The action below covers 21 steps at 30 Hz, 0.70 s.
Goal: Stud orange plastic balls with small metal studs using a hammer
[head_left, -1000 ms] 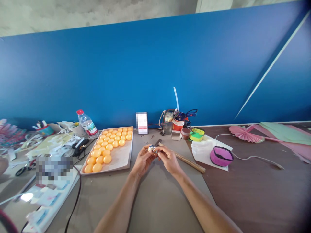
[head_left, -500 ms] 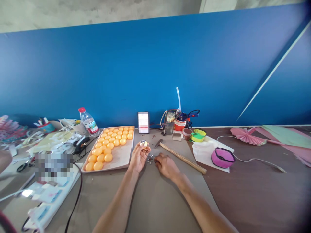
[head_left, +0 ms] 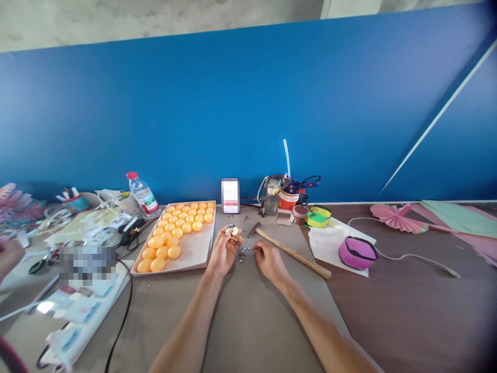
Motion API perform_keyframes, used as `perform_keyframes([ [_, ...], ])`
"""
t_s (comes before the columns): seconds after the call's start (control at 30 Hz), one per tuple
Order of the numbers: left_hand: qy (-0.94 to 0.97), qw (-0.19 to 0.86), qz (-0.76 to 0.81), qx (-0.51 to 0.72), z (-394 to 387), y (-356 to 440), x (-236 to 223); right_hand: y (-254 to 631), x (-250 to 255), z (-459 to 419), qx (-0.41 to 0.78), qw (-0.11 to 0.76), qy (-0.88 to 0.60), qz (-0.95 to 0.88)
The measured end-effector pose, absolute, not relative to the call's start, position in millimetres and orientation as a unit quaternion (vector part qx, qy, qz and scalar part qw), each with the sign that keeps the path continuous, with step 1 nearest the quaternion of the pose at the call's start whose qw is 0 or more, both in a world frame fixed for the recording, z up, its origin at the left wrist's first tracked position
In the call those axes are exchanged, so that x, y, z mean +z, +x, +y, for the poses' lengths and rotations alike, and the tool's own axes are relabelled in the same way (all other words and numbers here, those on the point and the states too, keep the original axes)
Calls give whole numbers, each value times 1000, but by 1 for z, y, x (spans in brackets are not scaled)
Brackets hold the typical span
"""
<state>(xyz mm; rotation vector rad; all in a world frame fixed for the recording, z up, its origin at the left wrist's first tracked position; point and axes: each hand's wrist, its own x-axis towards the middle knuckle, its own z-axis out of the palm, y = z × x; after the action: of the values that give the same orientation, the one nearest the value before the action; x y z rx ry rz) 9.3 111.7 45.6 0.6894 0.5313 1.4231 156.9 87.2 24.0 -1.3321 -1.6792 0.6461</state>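
My left hand (head_left: pixel 224 255) is closed round a small, shiny, rounded piece (head_left: pixel 233 231), gold and silver on top, held up above the table. Its exact kind is too small to make out. My right hand (head_left: pixel 271 263) has its thumb and forefinger pinched just over the table; whatever is between them is too small to name. Between the two hands lies a little heap of small silvery metal pieces (head_left: pixel 241 256). A hammer (head_left: pixel 295 252) with a wooden handle rests just beyond my right hand, its head pointing away to the left.
Left of my hands stands a shallow tray (head_left: pixel 194 254) with many orange balls. A phone (head_left: pixel 230 196) leans at the back. Further right are a purple pouch (head_left: pixel 357 253) and a white cable (head_left: pixel 423 257). Another person's hand (head_left: pixel 10 256) shows at the left edge.
My right hand has drawn back slightly to the right, away from the metal pieces, fingers pinched. The left hand keeps its hold, with the shiny piece turned a little.
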Motion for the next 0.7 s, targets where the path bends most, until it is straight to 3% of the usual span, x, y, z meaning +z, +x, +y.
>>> perform_keyframes([
  [0.43, 313, 750, 202, 546, 103, 9, 51, 155, 51, 85, 628, 587, -339, -382],
  [0.57, 335, 757, 196, 525, 102, 11, 51, 154, 57, 82, 652, 579, -303, -385],
  [0.7, 352, 759, 191, 513, 100, 14, 51, 153, 55, 83, 602, 602, -333, -406],
])
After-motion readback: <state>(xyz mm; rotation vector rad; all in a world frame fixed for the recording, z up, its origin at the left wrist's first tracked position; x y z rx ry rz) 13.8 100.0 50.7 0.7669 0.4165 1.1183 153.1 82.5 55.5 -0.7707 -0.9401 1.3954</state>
